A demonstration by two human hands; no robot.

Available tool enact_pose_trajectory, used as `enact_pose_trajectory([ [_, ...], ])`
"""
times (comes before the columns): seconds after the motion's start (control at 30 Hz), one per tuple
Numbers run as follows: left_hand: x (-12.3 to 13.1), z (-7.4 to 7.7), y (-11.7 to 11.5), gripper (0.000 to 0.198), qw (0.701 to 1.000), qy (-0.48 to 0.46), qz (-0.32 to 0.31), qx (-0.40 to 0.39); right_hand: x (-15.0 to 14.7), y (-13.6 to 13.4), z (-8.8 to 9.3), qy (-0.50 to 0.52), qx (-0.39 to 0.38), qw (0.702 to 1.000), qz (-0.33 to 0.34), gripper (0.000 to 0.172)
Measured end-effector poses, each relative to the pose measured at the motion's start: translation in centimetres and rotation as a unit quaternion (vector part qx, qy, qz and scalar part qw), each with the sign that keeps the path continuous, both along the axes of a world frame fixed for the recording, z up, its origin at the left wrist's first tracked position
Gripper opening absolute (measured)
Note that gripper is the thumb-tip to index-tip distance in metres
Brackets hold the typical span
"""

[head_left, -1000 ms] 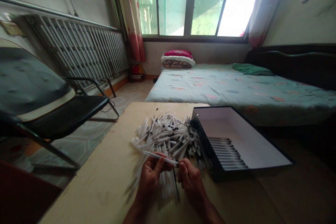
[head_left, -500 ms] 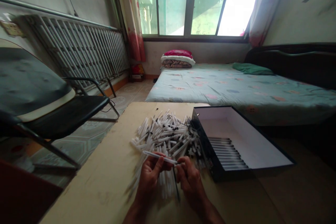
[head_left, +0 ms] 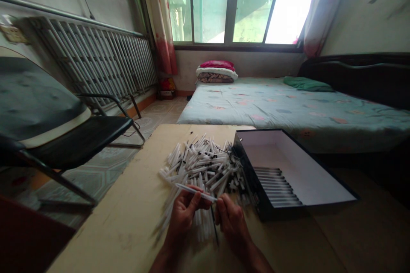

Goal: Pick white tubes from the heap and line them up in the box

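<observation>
Nearest, the left hand [head_left: 182, 210] pinches a slim, translucent white plastic pen barrel [head_left: 205, 196] between thumb and fingers, its far-left end pointing free; the right hand [head_left: 232, 217], fingers curled in, pinches at the barrel's right end, and whether a small part is also between those fingertips I cannot tell. The step in hand looks like working on that end; it seems to call for a steady left hold and a straight, careful right-hand push or twist. Below the hands, white barrels lie side by side on the cream tabletop [head_left: 128, 217], with a thin black rod [head_left: 215, 227] near them. Farther, a loose heap of white and black pen parts [head_left: 205, 164] spreads out. Right of the heap stands an open, shallow box, black outside and white inside [head_left: 320, 183], holding a row of dark-ended clear pens [head_left: 278, 187] in its left, near part. Beyond the table is a pale blue patterned bed [head_left: 256, 104].
</observation>
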State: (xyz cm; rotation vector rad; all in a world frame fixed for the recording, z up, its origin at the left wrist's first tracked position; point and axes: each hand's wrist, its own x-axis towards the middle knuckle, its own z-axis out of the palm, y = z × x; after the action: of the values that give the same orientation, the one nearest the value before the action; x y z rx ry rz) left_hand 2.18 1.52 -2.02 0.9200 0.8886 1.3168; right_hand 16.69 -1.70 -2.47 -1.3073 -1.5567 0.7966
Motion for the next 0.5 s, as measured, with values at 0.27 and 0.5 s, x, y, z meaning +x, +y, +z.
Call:
enact_pose_trajectory([
  [0.27,-0.12,-0.1,0.17,0.019,1.0,-0.003,0.008,-0.002,-0.02,0.14,0.0,0.003,-0.008,1.0,0.011,0.02],
  [0.5,-0.06,-0.18,0.12,0.018,1.0,-0.005,0.005,0.003,0.09,0.02,0.29,0.018,-0.006,1.0,0.01,0.025],
])
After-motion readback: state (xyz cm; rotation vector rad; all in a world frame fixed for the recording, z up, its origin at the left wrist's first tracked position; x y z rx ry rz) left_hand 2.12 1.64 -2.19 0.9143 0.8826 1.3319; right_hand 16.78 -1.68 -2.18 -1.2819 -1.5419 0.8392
